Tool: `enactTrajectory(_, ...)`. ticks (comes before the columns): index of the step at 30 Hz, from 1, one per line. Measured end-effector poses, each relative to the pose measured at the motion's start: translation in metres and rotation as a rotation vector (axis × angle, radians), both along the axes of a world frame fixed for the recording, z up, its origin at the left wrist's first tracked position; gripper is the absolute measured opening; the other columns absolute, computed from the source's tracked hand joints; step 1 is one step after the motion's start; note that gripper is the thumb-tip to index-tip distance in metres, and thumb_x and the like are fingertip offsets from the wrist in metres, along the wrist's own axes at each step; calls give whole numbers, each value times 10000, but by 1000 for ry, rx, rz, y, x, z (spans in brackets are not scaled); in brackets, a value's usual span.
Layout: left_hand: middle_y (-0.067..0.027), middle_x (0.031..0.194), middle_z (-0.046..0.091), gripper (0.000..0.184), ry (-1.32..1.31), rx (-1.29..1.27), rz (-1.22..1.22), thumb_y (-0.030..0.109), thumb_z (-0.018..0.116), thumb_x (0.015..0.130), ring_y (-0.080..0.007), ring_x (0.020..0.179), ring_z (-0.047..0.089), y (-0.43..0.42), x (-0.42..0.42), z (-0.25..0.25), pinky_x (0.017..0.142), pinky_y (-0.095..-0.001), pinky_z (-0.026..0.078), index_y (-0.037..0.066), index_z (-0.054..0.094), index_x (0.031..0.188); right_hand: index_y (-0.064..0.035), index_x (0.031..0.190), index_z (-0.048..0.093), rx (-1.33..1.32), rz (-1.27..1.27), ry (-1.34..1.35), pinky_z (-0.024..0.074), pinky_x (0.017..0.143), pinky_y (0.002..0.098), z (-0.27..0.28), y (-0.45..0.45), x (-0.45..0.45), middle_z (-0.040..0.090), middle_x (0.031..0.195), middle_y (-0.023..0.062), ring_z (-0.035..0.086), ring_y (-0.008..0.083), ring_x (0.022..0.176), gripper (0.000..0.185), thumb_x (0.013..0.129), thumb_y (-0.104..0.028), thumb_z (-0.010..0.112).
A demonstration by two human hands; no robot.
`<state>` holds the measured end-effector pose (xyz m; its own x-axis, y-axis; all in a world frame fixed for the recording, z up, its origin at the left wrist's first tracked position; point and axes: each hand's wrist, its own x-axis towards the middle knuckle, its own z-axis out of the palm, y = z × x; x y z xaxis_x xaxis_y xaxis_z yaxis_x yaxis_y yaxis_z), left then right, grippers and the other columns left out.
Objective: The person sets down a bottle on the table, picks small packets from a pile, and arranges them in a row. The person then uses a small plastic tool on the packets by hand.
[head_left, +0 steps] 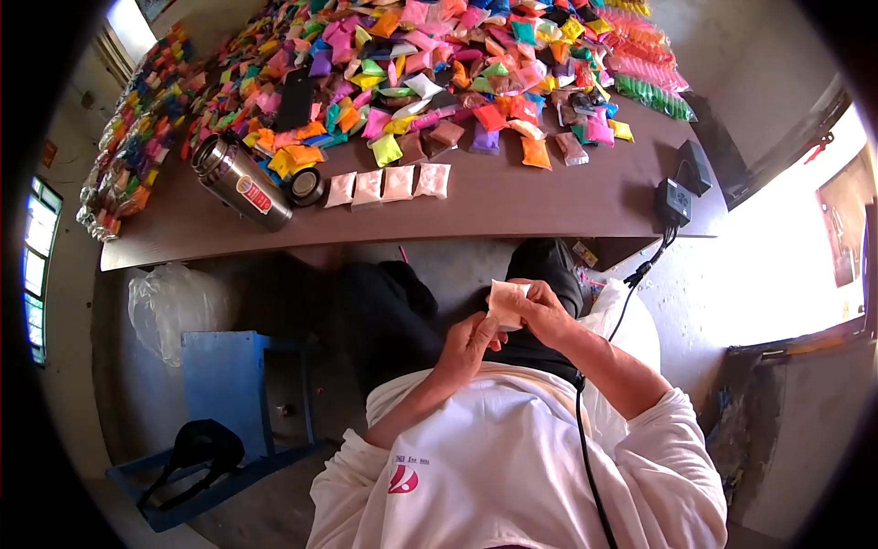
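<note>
Over my lap I hold a small pale-peach packet with both hands. My left hand is closed on its lower left corner. My right hand pinches its right side, with the thumb lying across the front. Most of the other fingers are hidden behind the packet and the palms. Beyond my hands, near the table's front edge, several similar pale packets lie side by side in a row.
Colourful packets heap over the brown table. A steel flask, its dark lid and a black phone lie there. A black adapter hangs over the edge with its cable. At left stands a blue stool.
</note>
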<state>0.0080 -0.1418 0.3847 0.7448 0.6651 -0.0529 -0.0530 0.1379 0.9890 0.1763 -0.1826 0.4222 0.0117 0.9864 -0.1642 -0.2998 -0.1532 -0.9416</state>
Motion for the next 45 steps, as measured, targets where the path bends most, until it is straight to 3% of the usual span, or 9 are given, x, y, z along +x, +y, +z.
enactTrajectory(4, -43, 771, 596, 421, -67, -113, 37, 365, 437, 982, -78, 670, 520, -1, 1, -5, 625, -212, 438, -16, 585, 882, -16, 874, 623, -143, -45, 382, 441, 591, 241, 8, -2, -6, 617, 756, 30, 551, 114, 623, 245, 921, -238, 531)
enactTrajectory(5, -43, 771, 596, 421, -69, -114, 38, 365, 437, 982, -78, 670, 520, 0, 2, -6, 625, -212, 438, -16, 585, 882, -16, 874, 623, -144, -45, 380, 441, 591, 241, 4, -3, -5, 617, 756, 30, 551, 114, 623, 245, 921, -238, 531)
enactTrajectory(7, -43, 786, 605, 431, -88, -82, 43, 376, 436, 980, -78, 675, 526, 0, 3, -7, 623, -210, 439, -16, 593, 900, -8, 882, 630, -67, 92, 79, 411, 563, 229, -10, -5, 0, 620, 762, 20, 547, 100, 631, 210, 900, -202, 553)
enactTrajectory(10, -43, 800, 613, 436, -88, -46, 45, 382, 430, 981, -77, 679, 529, -2, 4, -4, 623, -212, 446, -13, 601, 918, -11, 877, 639, -3, 126, 68, 389, 555, 222, -20, -5, 2, 620, 764, 16, 545, 87, 645, 190, 890, -188, 571)
enactTrajectory(20, -40, 767, 608, 411, -42, -93, 37, 366, 429, 984, -73, 660, 527, 0, 1, -8, 622, -209, 453, -8, 593, 934, 3, 902, 629, -101, -31, 133, 424, 554, 222, -15, -9, 4, 619, 780, 32, 536, 74, 646, 215, 939, -188, 539)
enactTrajectory(23, -69, 801, 648, 435, -12, -64, -17, 381, 423, 981, -97, 700, 588, 0, 1, -9, 670, -229, 491, -8, 616, 955, -7, 893, 630, -55, -58, 172, 412, 545, 214, -11, -9, 0, 616, 789, 19, 518, 61, 639, 220, 940, -202, 540)
enactTrajectory(26, -68, 795, 647, 453, -22, -76, 8, 398, 426, 976, -97, 697, 588, 1, -1, -11, 665, -229, 491, -12, 620, 965, -7, 893, 617, -38, -9, 101, 394, 544, 214, -21, -7, 4, 623, 776, 37, 563, 93, 633, 255, 946, -238, 523)
enactTrajectory(35, -52, 757, 615, 452, -36, -93, 31, 396, 442, 973, -84, 655, 551, -1, 1, -4, 612, -217, 464, -21, 604, 910, 8, 790, 636, 46, 36, 152, 472, 491, 268, -24, -3, -8, 632, 709, 69, 582, 142, 553, 231, 902, -186, 581)
enactTrajectory(45, -56, 792, 616, 451, -70, -129, 21, 396, 448, 970, -95, 678, 557, 0, 0, -9, 620, -224, 468, -25, 595, 901, 9, 922, 613, -118, 134, 275, 496, 630, 278, -14, -7, 0, 626, 805, 81, 603, 162, 699, 163, 899, -147, 572)
